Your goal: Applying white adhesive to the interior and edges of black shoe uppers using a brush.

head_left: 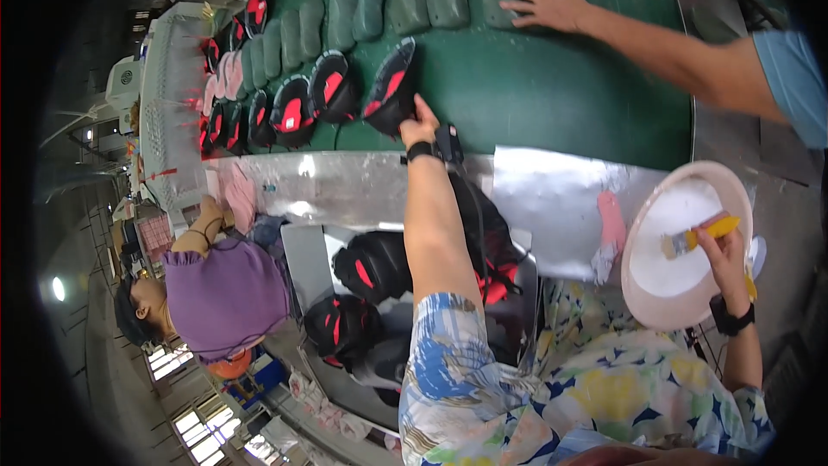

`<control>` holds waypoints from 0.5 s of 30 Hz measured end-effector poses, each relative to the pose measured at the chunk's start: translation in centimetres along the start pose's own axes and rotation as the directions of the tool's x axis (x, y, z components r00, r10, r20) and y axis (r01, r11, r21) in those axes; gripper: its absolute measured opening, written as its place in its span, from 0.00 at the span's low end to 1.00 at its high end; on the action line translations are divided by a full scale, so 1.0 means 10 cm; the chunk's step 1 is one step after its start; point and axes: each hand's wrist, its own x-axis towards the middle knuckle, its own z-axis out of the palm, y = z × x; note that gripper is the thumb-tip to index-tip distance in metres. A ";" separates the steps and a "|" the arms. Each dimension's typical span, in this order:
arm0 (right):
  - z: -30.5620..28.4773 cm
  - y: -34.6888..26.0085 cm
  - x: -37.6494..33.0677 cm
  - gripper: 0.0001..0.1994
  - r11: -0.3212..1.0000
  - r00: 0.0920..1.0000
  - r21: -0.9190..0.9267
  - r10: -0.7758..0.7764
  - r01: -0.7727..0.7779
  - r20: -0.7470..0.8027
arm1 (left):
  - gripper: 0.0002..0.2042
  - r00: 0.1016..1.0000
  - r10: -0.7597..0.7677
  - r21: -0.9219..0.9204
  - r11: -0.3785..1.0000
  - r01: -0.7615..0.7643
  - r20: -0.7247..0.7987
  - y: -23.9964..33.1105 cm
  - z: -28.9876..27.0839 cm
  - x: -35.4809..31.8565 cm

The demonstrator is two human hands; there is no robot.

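One black shoe upper with red panels, tilted on the green belt, is pinched by the left hand. Right hand grips a yellow-handled brush over the pink bowl.

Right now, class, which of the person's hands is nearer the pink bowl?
Right. The right hand holds a yellow brush over the pink bowl; the left hand is far off, touching a black-and-red shoe upper.

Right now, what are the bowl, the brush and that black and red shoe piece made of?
The bowl looks like smooth pink plastic, glossy at its rim. The brush in the right hand has a shiny yellow handle, probably plastic. The shoe piece at the left hand looks like matte black fabric with red panels.
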 end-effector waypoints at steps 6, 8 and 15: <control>-0.20 0.07 -0.13 0.07 0.994 0.999 -0.107 -0.025 0.027 0.020 | 0.28 0.633 -0.760 -0.405 0.539 0.739 0.144 1.39 0.31 -0.86; -0.31 0.18 -0.24 0.09 0.987 0.998 -0.144 -0.069 0.067 -0.010 | 0.22 0.885 -0.373 0.270 0.915 0.301 0.278 1.97 0.34 -1.64; -0.12 0.74 -0.13 0.10 0.987 0.985 -0.124 -0.114 0.098 -0.129 | 0.35 0.596 -0.331 0.598 -0.109 -0.794 0.731 1.75 -0.36 -3.38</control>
